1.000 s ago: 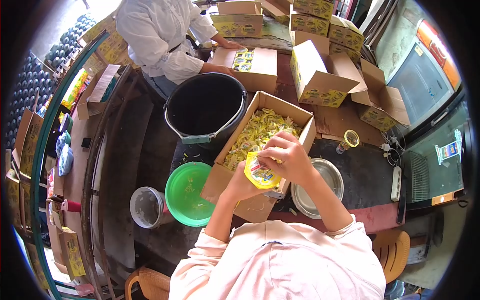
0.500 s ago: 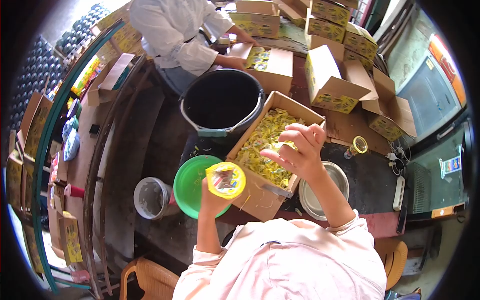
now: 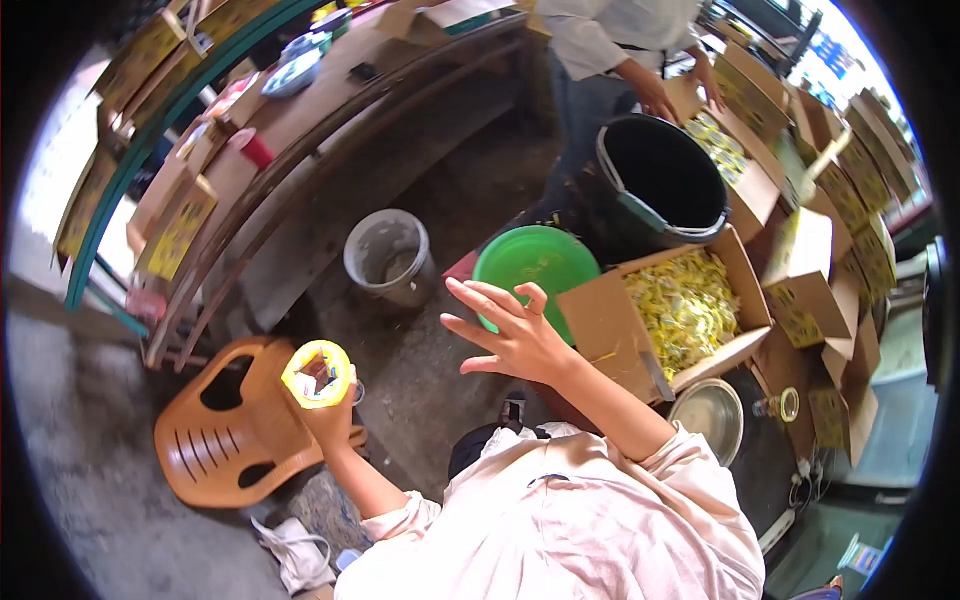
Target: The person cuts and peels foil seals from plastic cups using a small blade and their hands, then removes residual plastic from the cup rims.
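Observation:
My left hand [image 3: 330, 415] is wrapped round a jar with a yellow rim [image 3: 341, 368], held up over the orange plastic chair [image 3: 215, 450]. Through its mouth I see something dark reddish-brown and pale, too small to name. My right hand [image 3: 520, 340] hovers in mid-air with spread fingers and nothing in it. Below and beyond it stands a green basin [image 3: 560, 262]. To its right, an open cardboard box [image 3: 745, 352] holds a heap of small yellow packets [image 3: 685, 310].
A grey bucket [image 3: 388, 262] stands on the floor. A black tub [image 3: 665, 175] sits beside another person's hands [image 3: 655, 95] at a box. A metal bowl [image 3: 712, 415] and a second yellow-rimmed jar [image 3: 789, 404] are at right. Several cartons [image 3: 800, 300] stand behind.
The view has swung left, bringing the chair into sight. My left hand has carried the jar left, away from the green basin. My right hand has left the packet box, its fingers now straighter.

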The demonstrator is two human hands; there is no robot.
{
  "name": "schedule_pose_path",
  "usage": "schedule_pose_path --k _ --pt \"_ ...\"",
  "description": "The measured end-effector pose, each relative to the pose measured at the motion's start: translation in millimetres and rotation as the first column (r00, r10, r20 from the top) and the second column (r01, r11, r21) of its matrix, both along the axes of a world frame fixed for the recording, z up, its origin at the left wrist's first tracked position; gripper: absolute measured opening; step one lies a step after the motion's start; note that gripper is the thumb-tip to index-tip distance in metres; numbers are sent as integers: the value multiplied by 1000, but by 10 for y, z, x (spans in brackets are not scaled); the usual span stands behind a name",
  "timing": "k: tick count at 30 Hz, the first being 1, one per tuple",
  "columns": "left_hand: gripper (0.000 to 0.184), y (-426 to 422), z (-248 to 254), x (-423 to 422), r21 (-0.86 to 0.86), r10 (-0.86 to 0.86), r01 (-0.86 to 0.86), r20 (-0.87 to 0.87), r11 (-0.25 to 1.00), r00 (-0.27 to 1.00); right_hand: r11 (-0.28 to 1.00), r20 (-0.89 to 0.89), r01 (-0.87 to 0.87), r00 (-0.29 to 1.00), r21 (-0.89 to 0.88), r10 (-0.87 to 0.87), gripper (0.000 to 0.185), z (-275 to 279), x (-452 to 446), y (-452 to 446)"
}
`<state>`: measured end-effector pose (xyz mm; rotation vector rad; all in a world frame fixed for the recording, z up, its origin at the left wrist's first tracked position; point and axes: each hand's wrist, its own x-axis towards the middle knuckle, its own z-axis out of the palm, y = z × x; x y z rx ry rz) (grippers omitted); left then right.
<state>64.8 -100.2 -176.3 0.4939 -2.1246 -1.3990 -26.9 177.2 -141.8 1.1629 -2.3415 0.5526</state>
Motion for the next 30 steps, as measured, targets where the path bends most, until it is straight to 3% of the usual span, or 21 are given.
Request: schedule_pose_path --k 4,5,8,12,15,18,19,22,24,26,30 --pt "48 -143 37 276 -24 22 -23 -37 999 999 995 22 -85 996 -50 86 45 -108 53 -89" --pt "48 -154 41 290 0 28 -28 -25 1000 999 992 8 -96 995 -86 97 27 -119 66 -91" --pt "48 -195 -7 308 -13 22 -22 -4 1000 1000 990 69 -73 994 -124 82 19 -148 158 32" --pt "48 -74 51 230 -22 42 -42 -14 999 999 973 196 -3 979 -231 50 20 -54 334 165" --pt "46 180 238 191 -50 -20 18 -38 999 999 988 250 24 968 -153 15 22 -169 415 72" --pt "45 469 403 163 -167 -95 89 -31 982 995 960 192 233 946 155 -260 49 13 596 3" --pt "44 577 441 133 -169 -156 147 -44 975 987 979 324 206 926 0 -195 62 15 627 56" --pt "43 860 555 -2 -143 -396 390 -10 910 918 972 432 160 899 -170 -73 48 210 644 281" --pt "42 1136 669 -75 -60 -551 548 -57 834 833 920 404 199 914 -338 -50 27 429 650 379" --pt "41 1353 662 -150 -114 -655 645 -84 755 751 892 371 211 927 -400 -52 24 624 675 470" --pt "40 1784 770 -198 -87 -801 797 -91 598 591 921 234 191 966 -340 -114 23 790 672 678"
